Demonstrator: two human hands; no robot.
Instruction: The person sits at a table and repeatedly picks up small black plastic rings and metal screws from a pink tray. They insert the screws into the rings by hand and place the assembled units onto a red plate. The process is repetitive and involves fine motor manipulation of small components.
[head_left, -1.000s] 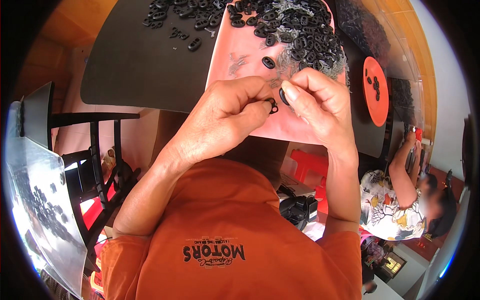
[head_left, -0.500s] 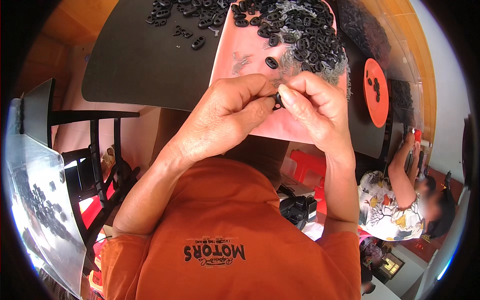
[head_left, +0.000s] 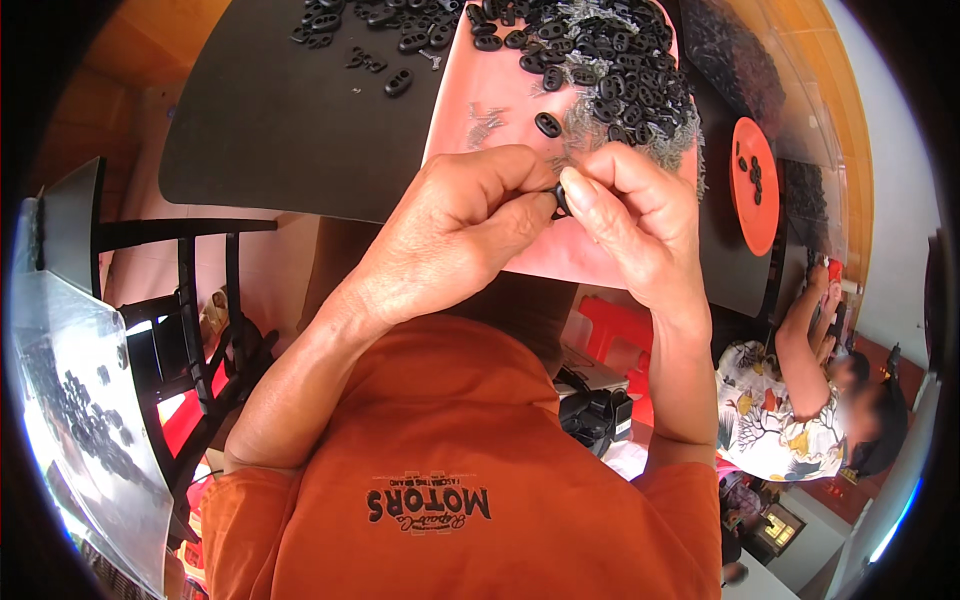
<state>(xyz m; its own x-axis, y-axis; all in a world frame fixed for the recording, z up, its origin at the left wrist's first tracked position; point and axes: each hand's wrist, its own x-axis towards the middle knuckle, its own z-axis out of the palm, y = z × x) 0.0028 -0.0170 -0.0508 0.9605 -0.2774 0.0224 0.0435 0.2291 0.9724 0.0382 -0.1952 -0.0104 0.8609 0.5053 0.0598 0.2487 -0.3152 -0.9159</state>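
Over the near edge of the pink tray (head_left: 455, 130), my two hands meet at a small black plastic piece (head_left: 561, 201), which looks like a two-hole cord lock. My left hand (head_left: 450, 225) is closed, its thumb and forefinger pinching the piece from the left. From the other side my right hand (head_left: 645, 225) grips it between thumb and fingers. Most of the piece is hidden by my fingertips. Just beyond them, a single black oval cord lock (head_left: 547, 124) lies on the tray. Farther back is a heap of cord locks (head_left: 625, 75) mixed with small silvery springs (head_left: 665, 150).
More cord locks (head_left: 415, 40) are scattered on the dark table (head_left: 270, 120), left of the tray. A red-orange plate (head_left: 755, 225) with several small black parts stands to the right. Another person (head_left: 790, 410) sits at the far right. A black chair frame (head_left: 185, 240) is at left.
Both hands keep their hold on the small black piece in nearly the same spot. The piece has turned slightly between the fingertips. The whole view has shifted a little.
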